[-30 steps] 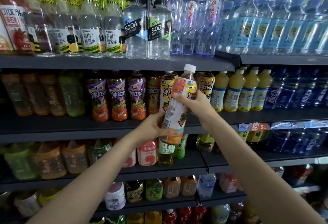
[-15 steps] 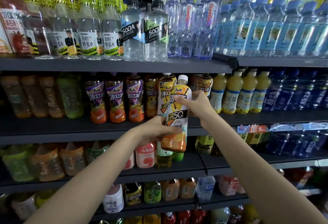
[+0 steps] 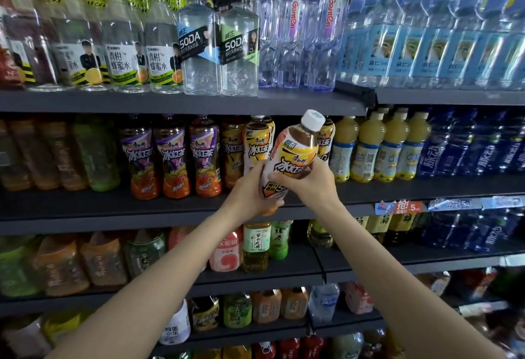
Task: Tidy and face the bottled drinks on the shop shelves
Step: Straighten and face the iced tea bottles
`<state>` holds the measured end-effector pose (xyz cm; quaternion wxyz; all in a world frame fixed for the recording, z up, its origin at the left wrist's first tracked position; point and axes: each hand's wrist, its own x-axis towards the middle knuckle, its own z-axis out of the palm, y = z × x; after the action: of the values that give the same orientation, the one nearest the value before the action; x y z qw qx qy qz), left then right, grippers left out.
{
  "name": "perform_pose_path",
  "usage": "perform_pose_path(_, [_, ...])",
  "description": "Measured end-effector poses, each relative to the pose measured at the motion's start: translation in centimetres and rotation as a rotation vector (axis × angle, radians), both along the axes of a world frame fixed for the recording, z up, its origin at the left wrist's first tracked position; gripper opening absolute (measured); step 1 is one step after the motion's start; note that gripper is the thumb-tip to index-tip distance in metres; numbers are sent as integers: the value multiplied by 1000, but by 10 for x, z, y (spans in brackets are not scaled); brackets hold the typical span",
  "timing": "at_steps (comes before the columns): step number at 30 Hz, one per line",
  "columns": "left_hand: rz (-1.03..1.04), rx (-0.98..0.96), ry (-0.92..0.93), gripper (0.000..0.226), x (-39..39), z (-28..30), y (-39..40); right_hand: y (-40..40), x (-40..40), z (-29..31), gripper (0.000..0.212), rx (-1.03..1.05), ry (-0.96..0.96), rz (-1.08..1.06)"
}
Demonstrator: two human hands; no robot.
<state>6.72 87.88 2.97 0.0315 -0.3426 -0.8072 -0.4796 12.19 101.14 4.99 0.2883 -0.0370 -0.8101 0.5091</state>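
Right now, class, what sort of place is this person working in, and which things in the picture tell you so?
Most likely a shop's drinks aisle. Dark tiered shelves carry rows of matching bottles; price tags are clipped to a shelf edge; both hands hold an iced tea bottle as if facing stock.

Even, fairly bright light, likely from overhead: the clear soda bottles [image 3: 218, 48] and blue water bottles [image 3: 426, 43] on the top shelf [image 3: 181, 102] catch soft highlights, while the recesses under each shelf go dark and the blue drinks [image 3: 471, 142] at far right sit in shade. Centre is sharp, label text on the held iced tea bottle [image 3: 292, 159] reads cleanly; the left-edge bottles [image 3: 42, 154] and bottom corners are smeared, out of focus or motion blur, hard to say which. Wide-angle distortion bends the shelf lines and leans the edge bottles outward.
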Motion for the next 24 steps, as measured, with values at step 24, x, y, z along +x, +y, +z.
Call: perform_pose_path(24, [450,-130,-52,62,-83,-21,29,72,-110,-17,58,216,-226,-205])
